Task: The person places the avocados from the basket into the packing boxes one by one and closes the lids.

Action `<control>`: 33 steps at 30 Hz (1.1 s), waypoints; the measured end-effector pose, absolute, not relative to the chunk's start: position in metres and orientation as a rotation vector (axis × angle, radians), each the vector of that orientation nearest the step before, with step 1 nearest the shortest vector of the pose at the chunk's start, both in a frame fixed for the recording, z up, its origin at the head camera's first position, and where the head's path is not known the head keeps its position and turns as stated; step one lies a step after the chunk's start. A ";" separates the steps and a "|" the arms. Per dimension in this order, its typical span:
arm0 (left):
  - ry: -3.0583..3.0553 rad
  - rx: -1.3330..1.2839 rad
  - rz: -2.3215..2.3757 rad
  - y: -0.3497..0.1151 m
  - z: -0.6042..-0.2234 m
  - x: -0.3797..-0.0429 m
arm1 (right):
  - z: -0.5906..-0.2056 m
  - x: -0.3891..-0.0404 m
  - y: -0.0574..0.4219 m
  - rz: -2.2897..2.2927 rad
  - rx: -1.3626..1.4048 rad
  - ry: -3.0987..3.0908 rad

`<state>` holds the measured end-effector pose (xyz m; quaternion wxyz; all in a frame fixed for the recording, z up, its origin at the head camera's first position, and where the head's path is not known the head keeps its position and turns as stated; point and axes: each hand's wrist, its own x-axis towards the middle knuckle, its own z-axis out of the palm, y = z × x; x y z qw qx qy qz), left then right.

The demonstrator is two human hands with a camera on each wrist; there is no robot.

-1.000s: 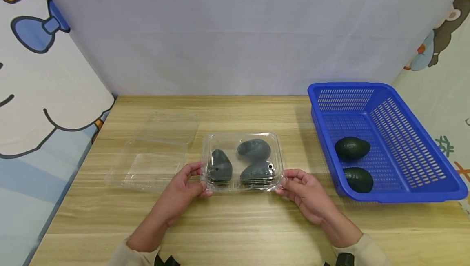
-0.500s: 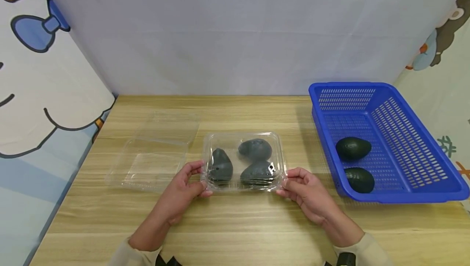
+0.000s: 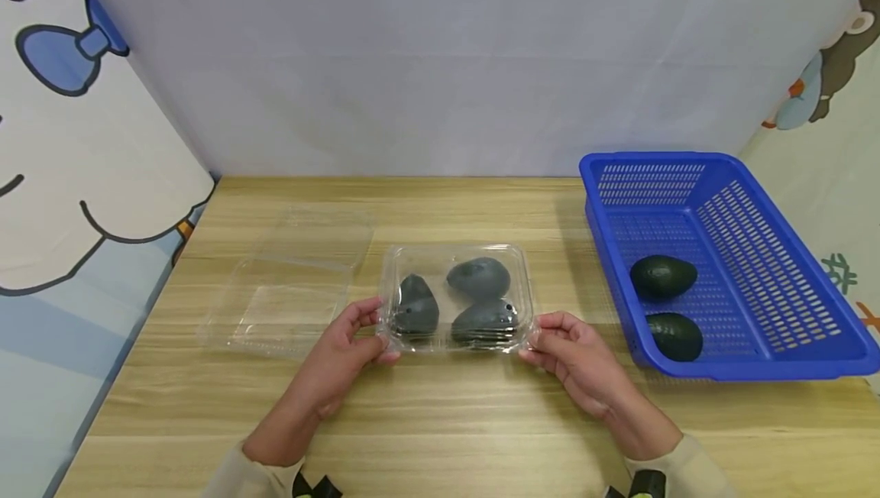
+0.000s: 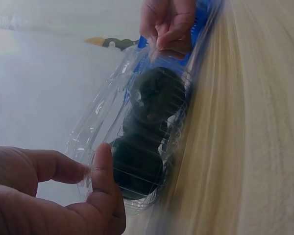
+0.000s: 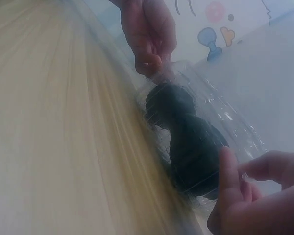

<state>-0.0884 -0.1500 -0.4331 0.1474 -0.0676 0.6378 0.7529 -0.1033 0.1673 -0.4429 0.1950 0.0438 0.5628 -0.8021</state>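
A clear plastic clamshell container with its lid down is at the middle of the wooden table. Inside are three dark green avocados: one avocado at the left, a second avocado at the back right, and a third avocado in front of it. My left hand pinches the front left corner between thumb and fingers. At the front right corner, my right hand pinches the rim the same way. Both wrist views show the avocados through the clear wall, with thumb and finger meeting at the rim.
Left of the container lies an unfolded clear plastic clamshell, hard to make out against the wood. A blue perforated basket stands at the right, holding two more avocados. A pale cloth wall rises behind the table.
The head view has drifted slightly. Both hands keep the same pinch on the container's front corners, and the container has barely shifted.
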 end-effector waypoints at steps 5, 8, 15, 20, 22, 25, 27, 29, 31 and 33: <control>1.782 -0.215 2.169 -0.151 -0.434 -0.088 | -0.444 -0.104 0.168 -2.258 0.136 1.571; 1.756 -0.213 2.178 -0.152 -0.434 -0.088 | -0.443 -0.103 0.169 -2.264 0.138 1.564; 1.723 -0.220 2.200 -0.151 -0.435 -0.087 | -0.444 -0.102 0.167 -2.271 0.140 1.561; 1.714 -0.212 2.195 -0.152 -0.434 -0.087 | -0.443 -0.102 0.166 -2.270 0.159 1.562; 1.708 -0.222 2.194 -0.152 -0.434 -0.087 | -0.443 -0.102 0.166 -2.268 0.168 1.561; 1.701 -0.243 2.196 -0.151 -0.434 -0.088 | -0.443 -0.103 0.165 -2.268 0.176 1.557; 1.700 -0.257 2.202 -0.151 -0.434 -0.089 | -0.443 -0.103 0.165 -2.269 0.178 1.551; 1.707 -0.256 2.206 -0.150 -0.435 -0.089 | -0.443 -0.103 0.165 -2.272 0.180 1.544; 1.715 -0.262 2.211 -0.149 -0.435 -0.088 | -0.443 -0.103 0.165 -2.273 0.182 1.539; 1.721 -0.272 2.217 -0.147 -0.434 -0.088 | -0.444 -0.103 0.165 -2.274 0.185 1.537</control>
